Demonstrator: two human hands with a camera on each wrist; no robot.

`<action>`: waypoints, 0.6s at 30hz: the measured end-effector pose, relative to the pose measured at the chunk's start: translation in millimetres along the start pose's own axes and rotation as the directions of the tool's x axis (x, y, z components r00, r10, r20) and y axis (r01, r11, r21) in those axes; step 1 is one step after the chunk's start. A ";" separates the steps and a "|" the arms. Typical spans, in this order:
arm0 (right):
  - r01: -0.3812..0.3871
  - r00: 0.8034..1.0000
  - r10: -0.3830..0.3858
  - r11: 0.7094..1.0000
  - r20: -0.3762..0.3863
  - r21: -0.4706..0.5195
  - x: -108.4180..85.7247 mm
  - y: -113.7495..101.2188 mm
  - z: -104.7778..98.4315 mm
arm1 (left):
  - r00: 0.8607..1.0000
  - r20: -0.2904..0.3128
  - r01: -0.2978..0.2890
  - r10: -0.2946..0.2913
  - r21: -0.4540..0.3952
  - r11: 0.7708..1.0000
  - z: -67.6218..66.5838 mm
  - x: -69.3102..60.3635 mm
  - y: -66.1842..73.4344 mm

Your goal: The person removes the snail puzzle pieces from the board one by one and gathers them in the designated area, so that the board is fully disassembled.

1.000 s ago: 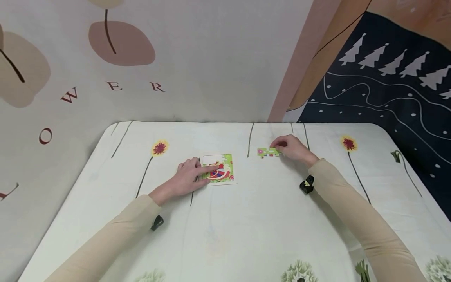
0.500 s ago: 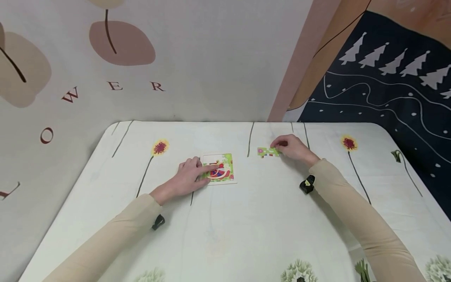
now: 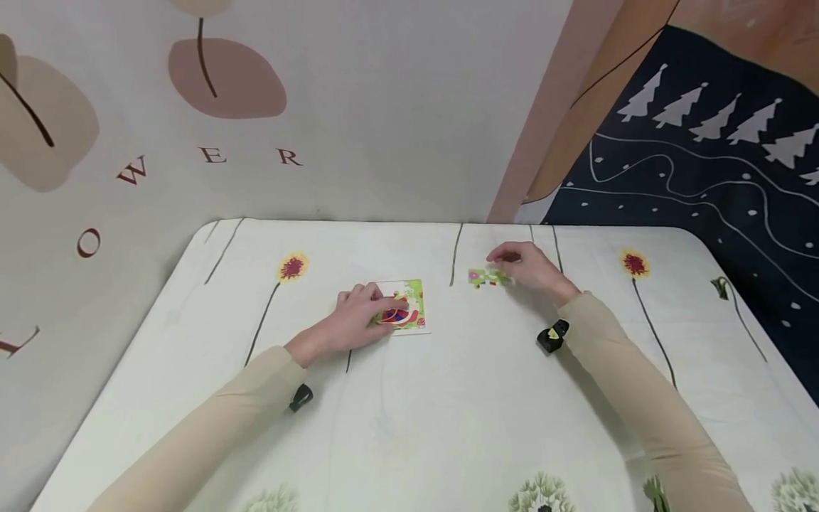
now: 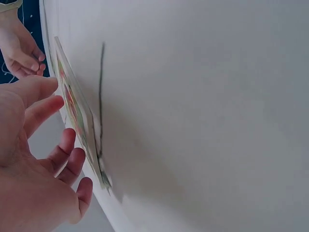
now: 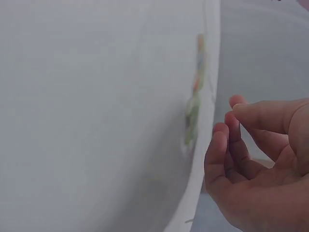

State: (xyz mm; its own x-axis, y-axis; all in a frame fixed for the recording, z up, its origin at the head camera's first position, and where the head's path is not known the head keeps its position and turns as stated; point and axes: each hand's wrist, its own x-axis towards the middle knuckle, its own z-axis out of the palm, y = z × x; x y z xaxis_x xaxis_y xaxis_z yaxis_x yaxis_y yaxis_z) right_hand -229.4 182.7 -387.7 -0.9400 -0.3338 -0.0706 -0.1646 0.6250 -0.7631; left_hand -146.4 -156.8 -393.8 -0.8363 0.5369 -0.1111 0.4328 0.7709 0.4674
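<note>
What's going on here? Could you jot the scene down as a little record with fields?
Surface: white patterned tablecloth
Main thing: small picture puzzle, lying on the tablecloth, partly covered
Left hand: over the picture puzzle, fingers spread; contact unclear
Loose parts: puzzle pieces, right of the picture puzzle
Right hand: above the puzzle pieces, thumb and fingertips close together, nothing visible held
Sleeves: long, beige
Backdrop: pale wall, dark patterned cloth
</note>
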 end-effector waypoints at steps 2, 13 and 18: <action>0.015 1.000 -0.015 1.000 -0.002 0.009 -0.1 -3.4 1.2 | 1.000 0.002 -0.009 0.009 0.002 1.000 0.6 1.7 1.8; 0.036 0.999 -0.038 0.997 0.022 0.067 3.5 -24.2 17.3 | 0.998 0.039 -0.041 0.040 0.028 0.999 0.8 8.8 2.3; 0.050 0.998 -0.053 0.993 0.034 0.103 8.0 -30.9 27.8 | 0.998 0.056 -0.038 0.037 0.025 0.999 1.5 10.6 1.1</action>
State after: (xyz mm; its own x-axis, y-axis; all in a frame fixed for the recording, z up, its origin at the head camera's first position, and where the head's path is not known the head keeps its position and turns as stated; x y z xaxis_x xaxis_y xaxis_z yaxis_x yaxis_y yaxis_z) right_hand -223.5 141.1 -382.5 -0.9190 -0.3908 -0.0519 -0.1792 0.5313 -0.8280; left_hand -154.3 -149.7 -395.8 -0.7995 0.5834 -0.1432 0.4726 0.7580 0.4495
